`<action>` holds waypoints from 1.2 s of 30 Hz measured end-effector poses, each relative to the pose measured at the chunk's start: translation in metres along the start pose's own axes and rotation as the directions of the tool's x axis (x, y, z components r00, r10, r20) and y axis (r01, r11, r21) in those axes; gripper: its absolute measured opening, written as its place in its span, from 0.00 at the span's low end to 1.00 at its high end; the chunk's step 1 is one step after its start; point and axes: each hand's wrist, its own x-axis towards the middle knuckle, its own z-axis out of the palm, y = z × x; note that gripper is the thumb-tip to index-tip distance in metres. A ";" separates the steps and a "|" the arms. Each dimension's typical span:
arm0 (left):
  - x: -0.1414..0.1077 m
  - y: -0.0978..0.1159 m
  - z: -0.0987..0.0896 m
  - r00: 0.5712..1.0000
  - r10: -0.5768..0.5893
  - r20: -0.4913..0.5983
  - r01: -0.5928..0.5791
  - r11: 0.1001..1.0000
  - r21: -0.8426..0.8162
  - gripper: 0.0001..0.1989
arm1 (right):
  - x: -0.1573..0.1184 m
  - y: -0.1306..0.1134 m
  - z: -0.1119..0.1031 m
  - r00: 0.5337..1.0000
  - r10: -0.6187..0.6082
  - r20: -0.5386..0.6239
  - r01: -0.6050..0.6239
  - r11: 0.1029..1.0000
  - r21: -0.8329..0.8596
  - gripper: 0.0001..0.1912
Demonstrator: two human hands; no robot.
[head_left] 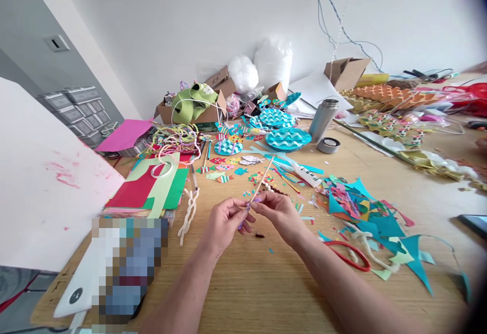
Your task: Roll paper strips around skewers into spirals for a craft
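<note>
A thin wooden stick [262, 181] slants up and away between my two hands above the table. My left hand [228, 225] is closed, its thumb and fingers pinching near the stick's lower end. From the other side my right hand [280, 216] pinches close to the same spot, fingertips almost meeting the left ones. Small purple bits show at the fingertips; whether they are nails or paper, I cannot tell. Just beyond lie a white glue tube [307, 175], thin coloured paper strips [286, 179] and several paper fish [225, 168].
Cut paper scraps [384, 217] and a red loop [352, 260] lie to the right. Coloured sheets [133, 189] and braided white cord [188, 217] are on the left. Farther back stand a metal thermos [323, 121], its lid [328, 145] and blue wavy-patterned paper shapes [288, 139].
</note>
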 end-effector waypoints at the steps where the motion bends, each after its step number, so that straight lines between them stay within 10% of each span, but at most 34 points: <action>1: 0.000 -0.001 0.000 1.000 0.019 -0.013 -0.018 0.999 0.030 0.15 | 0.000 0.000 0.000 1.000 0.000 -0.002 0.000 1.000 -0.006 0.14; 15: -0.001 -0.018 0.004 0.896 0.399 -0.194 -0.261 0.826 0.499 0.07 | -0.002 0.002 0.006 0.999 -0.035 -0.022 0.033 0.996 -0.080 0.16; 36: -0.001 -0.018 0.006 0.900 0.379 -0.216 -0.252 0.855 0.453 0.10 | -0.004 0.000 0.007 0.996 -0.024 -0.090 0.014 0.994 -0.109 0.17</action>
